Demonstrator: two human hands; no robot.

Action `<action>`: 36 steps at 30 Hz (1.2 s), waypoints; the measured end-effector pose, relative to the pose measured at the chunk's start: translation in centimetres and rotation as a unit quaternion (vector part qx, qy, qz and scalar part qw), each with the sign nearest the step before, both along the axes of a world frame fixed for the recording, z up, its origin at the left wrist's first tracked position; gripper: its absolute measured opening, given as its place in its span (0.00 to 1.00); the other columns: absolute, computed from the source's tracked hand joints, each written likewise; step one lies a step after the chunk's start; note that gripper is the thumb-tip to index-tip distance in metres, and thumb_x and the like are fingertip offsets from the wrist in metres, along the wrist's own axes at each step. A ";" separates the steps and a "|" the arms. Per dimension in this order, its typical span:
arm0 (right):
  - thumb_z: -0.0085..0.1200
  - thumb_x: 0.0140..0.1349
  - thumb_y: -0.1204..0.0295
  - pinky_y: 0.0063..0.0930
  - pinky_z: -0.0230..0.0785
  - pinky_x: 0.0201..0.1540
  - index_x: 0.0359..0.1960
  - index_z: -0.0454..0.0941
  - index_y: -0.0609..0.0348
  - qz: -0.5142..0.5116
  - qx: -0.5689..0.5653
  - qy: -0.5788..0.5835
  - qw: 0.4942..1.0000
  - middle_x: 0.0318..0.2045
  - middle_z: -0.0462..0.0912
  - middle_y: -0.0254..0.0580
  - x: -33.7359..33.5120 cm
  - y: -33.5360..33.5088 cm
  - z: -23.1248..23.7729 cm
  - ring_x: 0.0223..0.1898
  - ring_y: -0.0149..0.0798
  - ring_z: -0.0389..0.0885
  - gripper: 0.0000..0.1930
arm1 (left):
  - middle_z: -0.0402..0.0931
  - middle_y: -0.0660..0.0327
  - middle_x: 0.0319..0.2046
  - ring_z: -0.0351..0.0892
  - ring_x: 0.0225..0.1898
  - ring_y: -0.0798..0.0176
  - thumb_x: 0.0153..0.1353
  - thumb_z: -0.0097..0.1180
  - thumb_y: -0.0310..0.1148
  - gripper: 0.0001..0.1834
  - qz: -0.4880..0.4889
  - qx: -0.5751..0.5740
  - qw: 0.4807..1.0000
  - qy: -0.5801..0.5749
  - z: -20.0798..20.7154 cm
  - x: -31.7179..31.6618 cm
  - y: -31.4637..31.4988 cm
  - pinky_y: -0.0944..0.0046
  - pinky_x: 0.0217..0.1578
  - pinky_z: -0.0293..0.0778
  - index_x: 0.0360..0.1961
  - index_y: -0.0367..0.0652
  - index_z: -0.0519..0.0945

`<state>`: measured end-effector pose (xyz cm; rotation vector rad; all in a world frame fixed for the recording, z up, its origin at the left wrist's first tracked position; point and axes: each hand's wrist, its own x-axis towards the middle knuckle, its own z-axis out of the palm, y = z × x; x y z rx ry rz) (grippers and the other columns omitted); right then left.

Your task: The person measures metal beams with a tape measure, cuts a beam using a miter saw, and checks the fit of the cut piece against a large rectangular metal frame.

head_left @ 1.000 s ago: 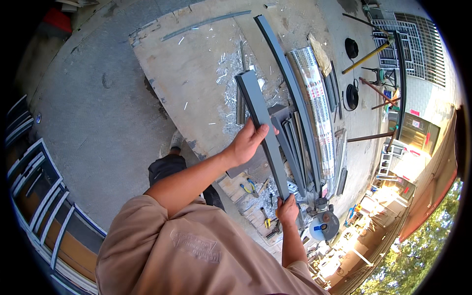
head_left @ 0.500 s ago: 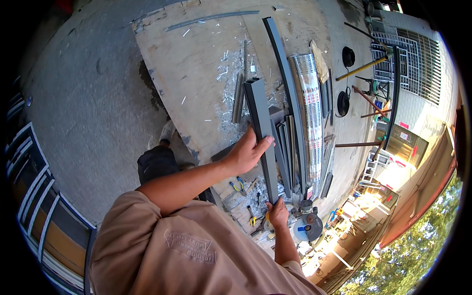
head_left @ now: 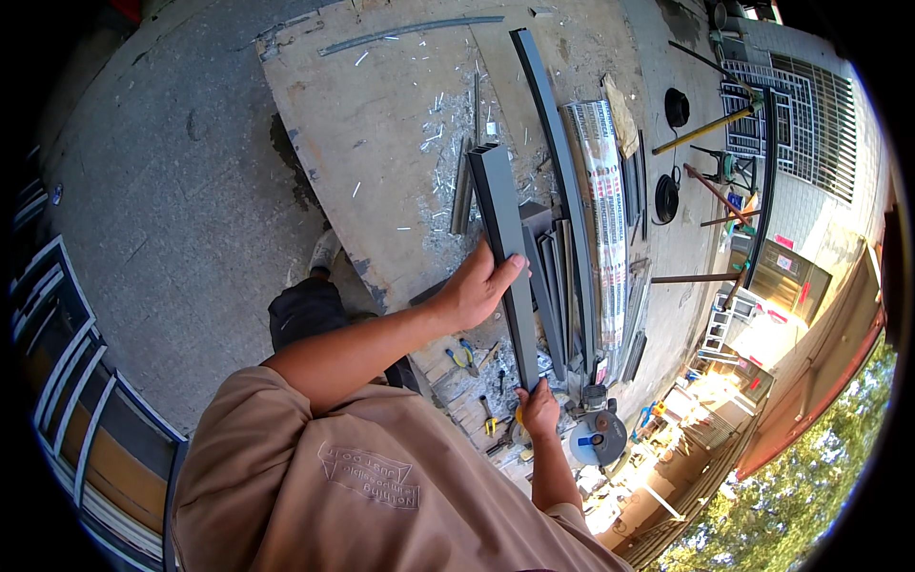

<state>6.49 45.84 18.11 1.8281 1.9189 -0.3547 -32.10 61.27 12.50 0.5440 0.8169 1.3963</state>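
Observation:
A long grey hollow metal profile (head_left: 498,205) is held in both my hands, slanting away from me over a worktable. My left hand (head_left: 479,288) wraps round its middle, thumb lying on the top face. Closer to me, my right hand (head_left: 540,410) grips the near end. The far end is open, showing its inner chambers. Beneath and to the right lie several dark grey profile lengths (head_left: 562,286). A longer dark profile (head_left: 551,129) stretches past them. Blue-and-yellow pliers (head_left: 463,357) and a yellow-handled tool (head_left: 489,418) rest on the table left of my right hand.
Metal shavings and offcuts litter the tabletop (head_left: 381,124). A bundle in printed wrapping (head_left: 602,195) lies on the right. A power saw with a round disc (head_left: 599,439) stands beside my right hand. Black coils (head_left: 666,198), metal stands and white grilles (head_left: 810,124) are further right.
The profile's far end has shifted slightly left and away from me, my left hand moving with it. My right hand stays almost in place; both grips are unchanged.

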 end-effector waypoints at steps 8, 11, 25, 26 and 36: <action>0.66 0.68 0.50 0.59 0.77 0.41 0.46 0.71 0.62 -0.022 -0.020 -0.017 0.999 0.37 0.85 0.65 -0.6 0.2 0.4 0.41 0.72 0.84 0.26 | 0.75 0.57 0.51 0.76 0.51 0.65 0.82 0.49 0.31 0.17 -0.023 -0.002 1.000 -0.006 0.1 -0.3 0.0 0.58 0.57 0.75 0.65 0.37 0.65; 0.66 0.68 0.50 0.60 0.76 0.42 0.46 0.71 0.62 -0.026 -0.028 -0.017 0.999 0.38 0.85 0.65 -0.6 0.2 0.3 0.42 0.72 0.84 0.27 | 0.80 0.56 0.49 0.80 0.50 0.64 0.83 0.47 0.32 0.10 0.005 0.006 1.000 0.007 -0.1 0.0 0.0 0.58 0.54 0.77 0.56 0.36 0.69; 0.67 0.67 0.50 0.60 0.78 0.42 0.48 0.72 0.63 -0.020 -0.032 -0.021 0.999 0.40 0.86 0.64 -1.6 0.4 0.2 0.42 0.71 0.85 0.28 | 0.79 0.58 0.49 0.79 0.52 0.64 0.83 0.45 0.33 0.10 -0.004 0.020 1.000 0.016 -1.0 -0.4 -0.3 0.58 0.57 0.75 0.57 0.39 0.69; 0.68 0.67 0.51 0.60 0.78 0.41 0.48 0.72 0.64 -0.014 -0.022 -0.012 1.000 0.38 0.86 0.65 -1.9 0.3 0.3 0.40 0.71 0.85 0.27 | 0.79 0.58 0.48 0.79 0.52 0.64 0.83 0.45 0.33 0.10 -0.008 0.015 1.000 0.017 -1.0 -0.5 -0.4 0.58 0.57 0.75 0.57 0.39 0.69; 0.63 0.69 0.50 0.56 0.81 0.43 0.48 0.72 0.63 -0.021 -0.048 -0.089 0.995 0.39 0.88 0.61 -1.9 0.4 -0.9 0.40 0.64 0.89 0.26 | 0.78 0.59 0.47 0.79 0.51 0.66 0.82 0.45 0.31 0.08 -0.023 -0.011 0.999 0.032 -1.7 0.0 -0.3 0.59 0.56 0.75 0.56 0.40 0.67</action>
